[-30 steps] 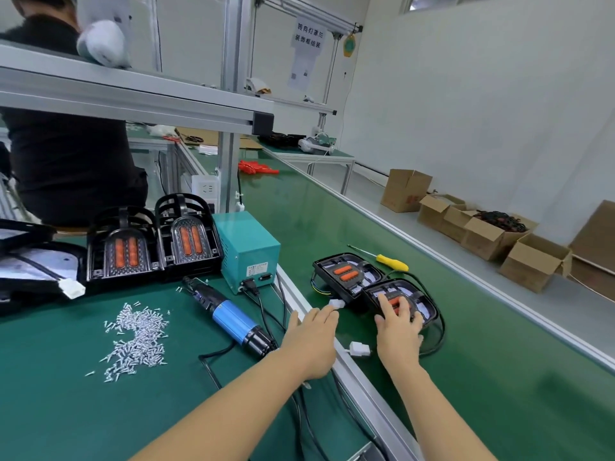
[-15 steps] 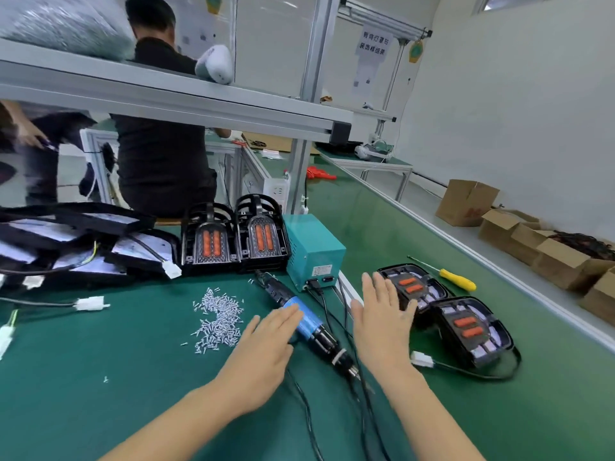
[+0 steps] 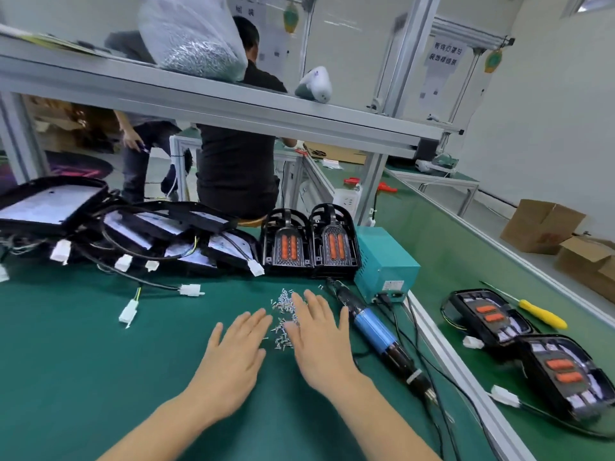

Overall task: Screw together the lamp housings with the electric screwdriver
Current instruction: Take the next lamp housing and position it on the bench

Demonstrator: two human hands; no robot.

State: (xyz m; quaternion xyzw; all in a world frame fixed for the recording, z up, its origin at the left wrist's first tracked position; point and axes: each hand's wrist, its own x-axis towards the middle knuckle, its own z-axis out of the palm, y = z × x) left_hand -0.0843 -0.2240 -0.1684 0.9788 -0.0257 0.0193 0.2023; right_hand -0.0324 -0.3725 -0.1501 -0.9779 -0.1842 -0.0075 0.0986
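Hands: left hand and right hand both flat, fingers spread, holding nothing; they hover over the green bench at 6 o'clock.
Change: a second ago both hands were out at 3 o'clock on the two lamp housings on the conveyor; now they've swung back over the screw pile. Right fingers cover part of the pile, contact unclear.
Finished pair: lamp housings lie at 3–4 o'clock on the conveyor, well apart from the hands, yellow screwdriver just beyond.
Tool: electric screwdriver lies on the bench just right of the right hand, untouched, corded to the teal power box at 1 o'clock.
Next stock: two upright housings at 12 o'clock, loose back plates with connectors at 10–11 o'clock.
Read: looks like one pair is passed on and a new cycle starts, so probably screws or the next housing come first, driver after.
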